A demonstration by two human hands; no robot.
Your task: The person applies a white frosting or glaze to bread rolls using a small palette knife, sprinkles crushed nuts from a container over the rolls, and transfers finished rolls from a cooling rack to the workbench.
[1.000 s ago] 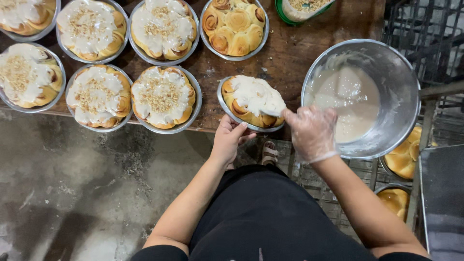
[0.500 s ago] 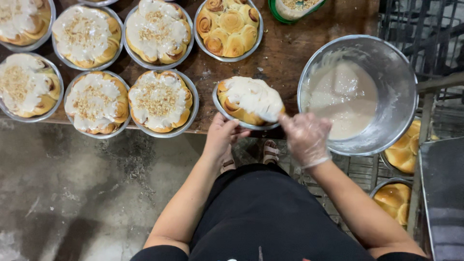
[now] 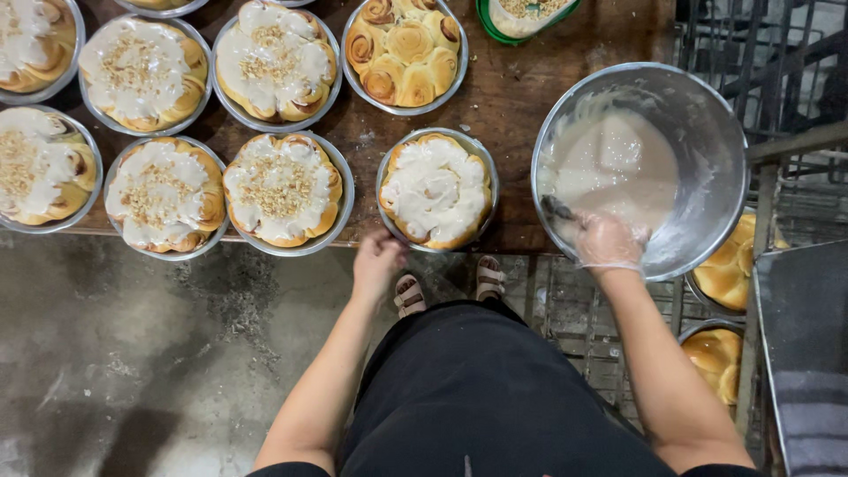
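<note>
Left grip: the left hand (image 3: 378, 265) has its fingers curled on the near rim of the iced bun pan (image 3: 437, 190).
Right grip: the gloved right hand (image 3: 608, 241) is closed on a spoon handle (image 3: 556, 208) inside the steel bowl (image 3: 707, 132) of icing.
Change: a second ago the pan was tilted off the desk (image 3: 512, 97) edge; now it sits flat at the near edge, and the right hand has gone from the pan into the bowl.
Meaning: this pan looks iced, and more icing is being taken up.
Edges: pan and bowl both overhang the near edge.
Room: the bare bun pan (image 3: 405, 53) lies just behind; topped pans crowd the left; a bare strip shows between pan and bowl.
</note>
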